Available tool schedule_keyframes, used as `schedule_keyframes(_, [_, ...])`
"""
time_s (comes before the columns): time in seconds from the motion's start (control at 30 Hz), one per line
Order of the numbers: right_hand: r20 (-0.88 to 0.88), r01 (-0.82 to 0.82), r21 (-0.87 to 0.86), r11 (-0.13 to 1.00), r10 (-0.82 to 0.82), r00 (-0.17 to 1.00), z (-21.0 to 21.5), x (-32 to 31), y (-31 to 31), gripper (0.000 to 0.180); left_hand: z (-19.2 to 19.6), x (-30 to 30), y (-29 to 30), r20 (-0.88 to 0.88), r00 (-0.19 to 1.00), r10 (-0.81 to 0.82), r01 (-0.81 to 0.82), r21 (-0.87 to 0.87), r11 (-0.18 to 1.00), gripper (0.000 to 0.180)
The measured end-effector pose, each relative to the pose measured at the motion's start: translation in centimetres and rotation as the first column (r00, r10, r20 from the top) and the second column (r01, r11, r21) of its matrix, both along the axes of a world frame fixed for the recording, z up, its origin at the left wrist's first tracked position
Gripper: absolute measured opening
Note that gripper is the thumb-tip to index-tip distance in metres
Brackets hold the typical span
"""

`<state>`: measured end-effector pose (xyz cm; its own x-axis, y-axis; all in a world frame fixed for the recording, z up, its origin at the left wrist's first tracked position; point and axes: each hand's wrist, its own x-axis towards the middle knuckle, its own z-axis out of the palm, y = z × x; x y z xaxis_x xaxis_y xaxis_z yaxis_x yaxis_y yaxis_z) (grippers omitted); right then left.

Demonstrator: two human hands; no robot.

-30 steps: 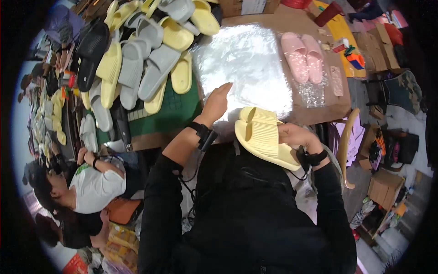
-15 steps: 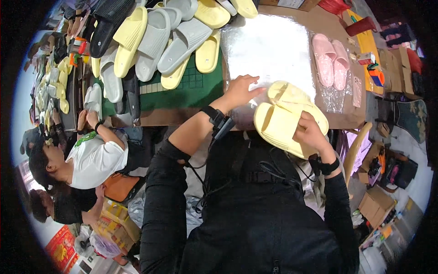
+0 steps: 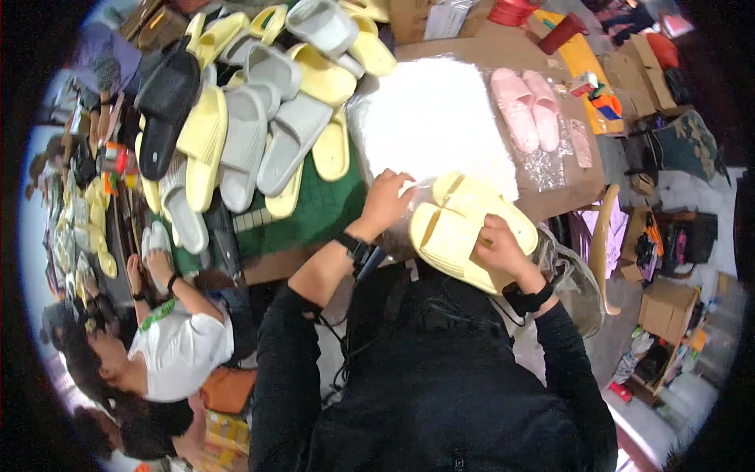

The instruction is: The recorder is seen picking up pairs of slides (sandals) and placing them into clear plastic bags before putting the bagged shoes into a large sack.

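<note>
My right hand (image 3: 503, 250) grips a pair of pale yellow slide slippers (image 3: 444, 245), laid one against the other, at the table's front edge. To their left, my left hand (image 3: 385, 204) has thumb and fingers pinched at the near edge of a stack of clear plastic bags (image 3: 432, 110). A bit of clear film shows between its fingertips and the slippers. The stack shines white under the light, so its single layers cannot be made out.
A heap of yellow, grey and black slippers (image 3: 244, 145) covers the table's left part, over a green cutting mat (image 3: 350, 189). Pink slippers (image 3: 527, 110) on clear film lie at the right. A cardboard box (image 3: 409, 20) stands behind. A co-worker (image 3: 185, 346) sits at the left.
My left hand has come down and its spread fingers have closed at the edge of the bags. The right hand with the yellow slippers has shifted left and slightly nearer. My view has turned.
</note>
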<state>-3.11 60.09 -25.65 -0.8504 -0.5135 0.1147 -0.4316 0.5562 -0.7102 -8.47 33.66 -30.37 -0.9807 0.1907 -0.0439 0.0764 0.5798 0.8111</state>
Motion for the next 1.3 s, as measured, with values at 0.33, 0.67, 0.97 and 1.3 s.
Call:
schedule_keyframes(0.33, [-0.071,0.024,0.129,0.991,-0.015,0.997,1.2,3.2,-0.3,0.016,1.3,1.0,2.0,-0.466,0.865,-0.187,-0.019,-0.403,0.915,0.023])
schedule_keyframes(0.67, [0.397,0.388,-0.27,0.881,-0.265,0.878,-3.9,3.6,3.3,0.017,0.2,-0.8,3.8,-0.224,0.937,-0.268,0.204,-0.271,0.941,0.026])
schedule_keyframes(0.97, [0.548,0.357,-0.166,0.919,-0.215,0.808,-1.3,4.4,9.2,0.026,-1.9,-1.5,6.7,-0.49,0.786,-0.376,0.175,-0.407,0.897,0.016])
schedule_keyframes(1.3, [0.671,0.274,-0.375,0.885,0.055,0.74,-1.0,5.2,10.5,0.024,-2.8,-3.0,11.7,0.318,0.922,-0.221,0.251,-0.056,0.966,0.029])
